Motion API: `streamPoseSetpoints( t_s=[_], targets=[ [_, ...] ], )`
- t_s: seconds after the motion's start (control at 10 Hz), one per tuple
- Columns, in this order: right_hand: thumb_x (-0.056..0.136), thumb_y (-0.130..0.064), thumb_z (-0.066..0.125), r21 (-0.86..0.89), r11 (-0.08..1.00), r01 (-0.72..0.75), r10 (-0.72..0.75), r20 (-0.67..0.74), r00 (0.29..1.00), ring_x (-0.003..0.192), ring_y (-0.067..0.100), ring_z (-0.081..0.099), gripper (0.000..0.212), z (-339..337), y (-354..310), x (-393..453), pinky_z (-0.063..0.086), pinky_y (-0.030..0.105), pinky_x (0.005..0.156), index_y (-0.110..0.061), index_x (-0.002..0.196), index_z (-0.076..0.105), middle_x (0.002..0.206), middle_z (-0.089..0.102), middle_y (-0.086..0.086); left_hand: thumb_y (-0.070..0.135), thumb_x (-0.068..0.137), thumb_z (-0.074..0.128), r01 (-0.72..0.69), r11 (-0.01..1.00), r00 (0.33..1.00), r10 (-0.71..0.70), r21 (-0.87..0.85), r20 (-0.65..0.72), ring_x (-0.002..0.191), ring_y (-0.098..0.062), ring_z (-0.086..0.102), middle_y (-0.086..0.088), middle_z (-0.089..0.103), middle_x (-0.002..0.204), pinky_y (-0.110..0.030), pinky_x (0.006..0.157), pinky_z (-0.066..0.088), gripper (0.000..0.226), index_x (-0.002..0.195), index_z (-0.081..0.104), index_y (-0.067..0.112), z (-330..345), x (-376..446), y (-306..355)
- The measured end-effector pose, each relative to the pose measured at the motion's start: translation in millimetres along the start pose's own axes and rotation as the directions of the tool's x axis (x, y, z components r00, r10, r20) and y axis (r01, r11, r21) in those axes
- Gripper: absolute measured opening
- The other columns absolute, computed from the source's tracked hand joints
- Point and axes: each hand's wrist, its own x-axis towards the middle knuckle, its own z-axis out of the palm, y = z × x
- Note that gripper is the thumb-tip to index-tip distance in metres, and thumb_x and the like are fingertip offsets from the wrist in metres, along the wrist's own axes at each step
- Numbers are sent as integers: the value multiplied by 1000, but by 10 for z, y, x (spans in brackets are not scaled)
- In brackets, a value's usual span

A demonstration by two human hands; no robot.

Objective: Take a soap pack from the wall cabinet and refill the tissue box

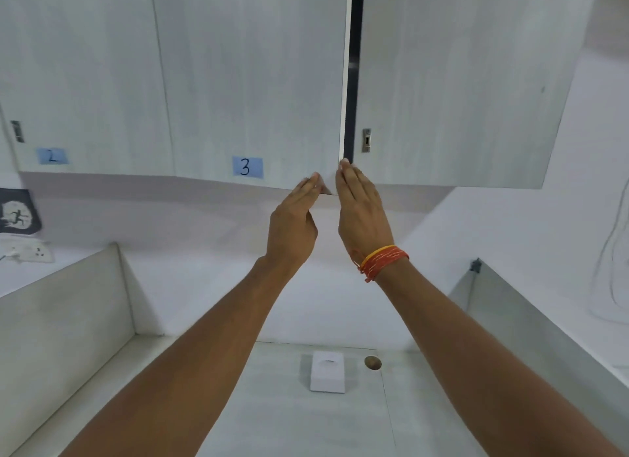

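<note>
Cabinet: pale wood-grain wall cabinet [238, 82] fills the upper frame; the door tagged with a blue "3" label [247, 166] stands slightly ajar, a dark vertical gap [354, 65] showing along its right edge.
Neighbouring door: the door to the right [459, 82] carries a small metal lock [366, 140] near the gap.
Counter: a light worktop [289, 422] runs below, walled by a raised panel on the left [61, 320] and another on the right [544, 337], with open surface between the forearms.
Tissue box: small white box [327, 376], oval slot on top, sits on the counter well below both hands; a round hole [372, 362] lies just beside it.
Left hand: left hand [294, 225] is raised, fingers pinching the door's lower right corner.
Right hand: right hand [362, 214], an orange thread band [383, 260] on its wrist, is flat and loose, fingertips at the door's edge, holding nothing.
Soap pack: not visible.
</note>
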Motion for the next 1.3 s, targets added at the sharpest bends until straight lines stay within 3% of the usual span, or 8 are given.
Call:
streamPoseSetpoints(
  t_s=[0.1, 0.2, 0.4, 0.6, 0.8, 1.0, 1.2, 1.3],
  targets=[
    [78, 12, 23, -253, 967, 34, -33, 9, 999, 146, 37, 25, 72, 174, 230, 2, 25, 59, 115, -3, 148, 32, 158, 28, 15, -15, 87, 56, -14, 994, 995, 3, 110, 99, 142, -15, 34, -1, 41, 152, -18, 114, 21, 64, 144, 45, 12, 208, 86, -113],
    [81, 6, 19, -346, 938, 31, -15, 51, 999, 148, 38, 20, 70, 269, 364, 52, 21, 64, 115, -5, 149, 30, 160, 24, 13, -16, 88, 53, -23, 990, 987, 1, 136, 159, 147, -12, 23, 2, 32, 157, -10, 111, 11, 69, 148, 37, 14, 338, 149, -155],
    [87, -3, 13, -407, 912, -56, 111, 111, 988, 149, 38, 14, 65, 612, 621, 251, 19, 71, 110, -8, 151, 25, 162, 19, 14, -18, 87, 46, 3, 989, 975, -36, 150, 218, 151, -13, 7, 3, 15, 163, -16, 109, 19, 78, 153, 23, 16, 735, 324, -224],
    [83, -3, 6, -371, 924, -93, 159, 152, 976, 149, 40, 11, 73, 864, 879, 363, 17, 75, 108, -14, 154, 17, 162, 14, 18, -20, 84, 45, 7, 986, 962, -53, 167, 268, 151, -14, 2, 3, 9, 164, -20, 104, 34, 83, 154, 19, 15, 994, 458, -364],
    [84, 0, 20, -349, 933, -89, 131, 99, 986, 149, 42, 9, 72, 968, 956, 413, 18, 73, 108, -16, 155, 16, 162, 10, 20, -22, 83, 46, 32, 986, 966, -73, 166, 247, 151, -16, 1, 1, 8, 164, -16, 102, 28, 84, 154, 19, 14, 1122, 478, -394],
    [85, -2, 14, -359, 928, -97, 145, 107, 984, 148, 43, 8, 71, 994, 934, 404, 19, 74, 108, -13, 155, 15, 162, 8, 20, -20, 84, 46, 31, 987, 968, -69, 156, 240, 151, -14, 2, 2, 9, 164, -16, 102, 28, 84, 154, 18, 16, 1123, 470, -413],
    [85, -4, 45, -246, 967, -70, 135, 258, 957, 150, 38, -3, 78, 751, 898, 406, 15, 67, 114, -14, 154, 12, 163, -3, 17, 10, 93, 60, 213, 974, 949, -188, -73, 254, 147, -18, 25, -1, 30, 159, -36, 118, 29, 71, 153, 23, 21, 928, 496, -247],
    [89, -14, 57, 83, 975, -205, 182, 224, 958, 141, 32, 33, 62, 459, 900, 370, 34, 49, 113, -13, 146, 35, 154, 33, 13, 12, 92, 64, 371, 875, 926, -323, -311, 196, 133, -20, 47, -4, 51, 144, -35, 107, 44, 67, 149, 31, 25, 654, 457, -106]
  ],
)
